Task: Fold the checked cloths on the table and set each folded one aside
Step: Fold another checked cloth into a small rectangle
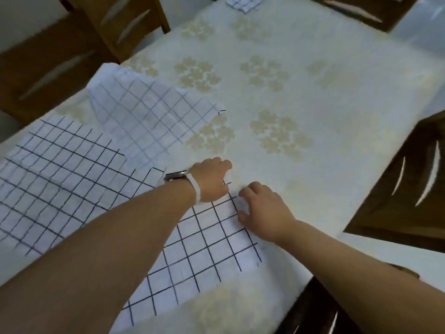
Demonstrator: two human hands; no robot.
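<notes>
Looking down, you had the nearest checked cloth (209, 239) spread at 6 o'clock on the table (313, 92). Your right hand (262, 208) pinched its right edge between thumb and bent fingers. Your left hand (212, 182), just beside it, curled over the far corner, and I could not tell its grip. A paler checked cloth (144, 112) lay at 10 o'clock, and a small checked cloth (244, 2) at 12 o'clock on the far edge.

— What sort of place is this?
— A home dining room, it seems: a dining table (342, 68) spread with a flowered tablecloth (265, 131), and dark wooden chairs (407, 189) drawn up around it.
</notes>
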